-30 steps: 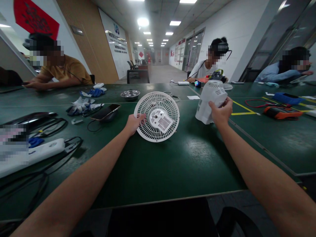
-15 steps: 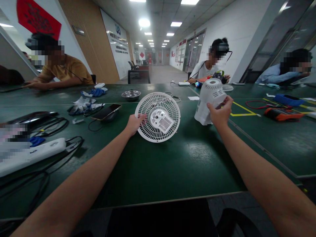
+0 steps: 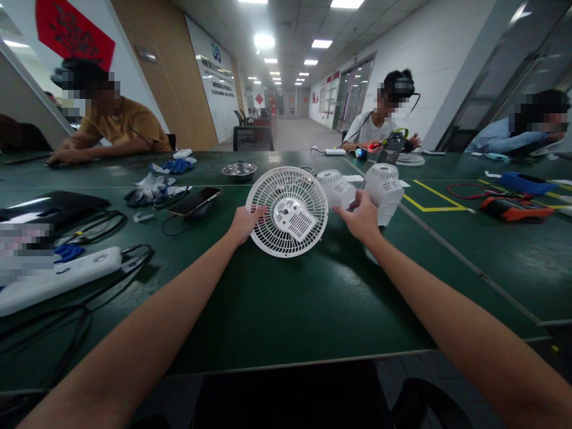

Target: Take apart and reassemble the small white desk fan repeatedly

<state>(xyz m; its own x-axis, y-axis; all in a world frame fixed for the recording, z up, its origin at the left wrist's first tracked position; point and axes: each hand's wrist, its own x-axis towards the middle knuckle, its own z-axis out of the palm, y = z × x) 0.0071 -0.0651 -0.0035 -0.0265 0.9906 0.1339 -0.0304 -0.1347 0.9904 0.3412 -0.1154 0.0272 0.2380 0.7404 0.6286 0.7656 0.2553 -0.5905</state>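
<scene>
My left hand [image 3: 245, 225] is closed on the left rim of a round white fan grille [image 3: 263, 235], thumb in front. The grille is held up on edge, its slotted centre plate facing me. My right hand [image 3: 365, 220] grips a white plastic fan housing [image 3: 333, 186] with a vented, rounded end. This housing lies tilted just behind the grille's right rim, which hides part of it; I cannot tell whether they touch. A second white vented housing [image 3: 385, 186] stands upright right beside my right hand, its lower part partly covered by the hand.
A steel bowl [image 3: 239, 171], a phone [image 3: 195, 201], gloves [image 3: 152, 192] and a white power strip [image 3: 62, 280] with black cables lie to the left. An orange multimeter [image 3: 513, 208] and a blue tray [image 3: 527, 182] are at right. Several people sit across the table.
My right hand has moved left with a white housing, bringing it close behind the grille. The other housing now shows separately at right. My left hand and the grille have barely moved.
</scene>
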